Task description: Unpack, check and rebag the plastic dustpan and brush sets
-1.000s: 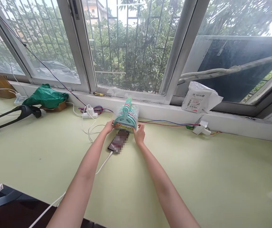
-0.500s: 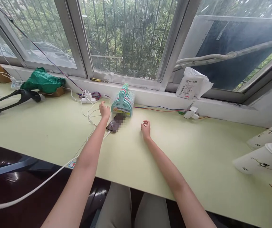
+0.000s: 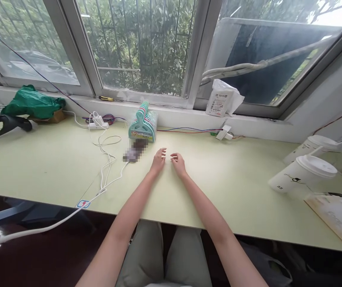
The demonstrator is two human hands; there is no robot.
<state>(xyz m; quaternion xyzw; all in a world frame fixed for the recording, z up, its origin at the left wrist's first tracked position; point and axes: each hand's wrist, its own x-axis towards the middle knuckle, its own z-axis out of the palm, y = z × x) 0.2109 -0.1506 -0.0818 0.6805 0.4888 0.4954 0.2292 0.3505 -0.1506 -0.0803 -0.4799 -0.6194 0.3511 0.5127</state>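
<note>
My left hand (image 3: 159, 160) is over the pale green table (image 3: 236, 179), its fingers apart and slightly bent, holding nothing. Facing it across a small gap is my right hand (image 3: 178, 162), also open with curled fingers and nothing in it. Left of my left hand lies a phone (image 3: 135, 151), partly blurred out, with a white cable (image 3: 123, 170) plugged into its near end. Just behind the phone stands a wrapped bundle of teal and pink plastic hangers (image 3: 142, 123), which neither hand touches.
A white power strip (image 3: 98, 124) and coiled cables sit at the back left, near a green plastic bag (image 3: 32, 103). Two lidded white cups (image 3: 303, 175) stand on the right. A white package (image 3: 221, 101) rests on the sill, and a yellow screwdriver (image 3: 105, 98) lies further left.
My left hand has moved right, from beside the hangers to close by my right hand, and its fingers have spread. The view has turned right.
</note>
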